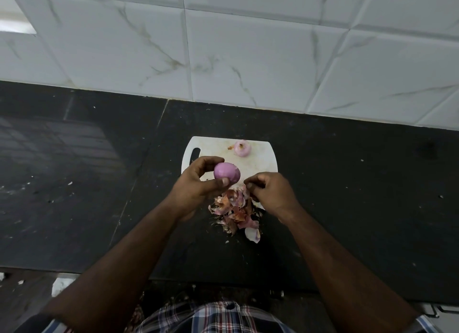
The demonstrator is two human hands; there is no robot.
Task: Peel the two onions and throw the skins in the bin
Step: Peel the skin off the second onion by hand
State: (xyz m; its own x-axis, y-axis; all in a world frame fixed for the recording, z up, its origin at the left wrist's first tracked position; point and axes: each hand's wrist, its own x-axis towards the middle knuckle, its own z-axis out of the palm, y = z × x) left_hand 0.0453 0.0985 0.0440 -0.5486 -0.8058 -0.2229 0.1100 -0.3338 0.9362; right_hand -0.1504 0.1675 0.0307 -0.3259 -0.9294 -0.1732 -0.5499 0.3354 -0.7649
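Observation:
My left hand (196, 181) grips a smooth purple onion (226, 173) above the near part of a white cutting board (260, 164). A second, paler peeled onion (242, 148) lies at the board's far edge. My right hand (270, 192) hovers just right of the held onion with its fingers curled; whether they pinch a scrap of skin is unclear. Below both hands a heap of pink and brown onion skins (236, 213) spreads from the board's near edge onto the black counter. No bin is in view.
The black stone counter (99, 183) runs left and right, with small crumbs scattered on it. A white marbled tile wall (248, 47) rises behind. The counter's front edge lies close to my checked shirt (218, 315).

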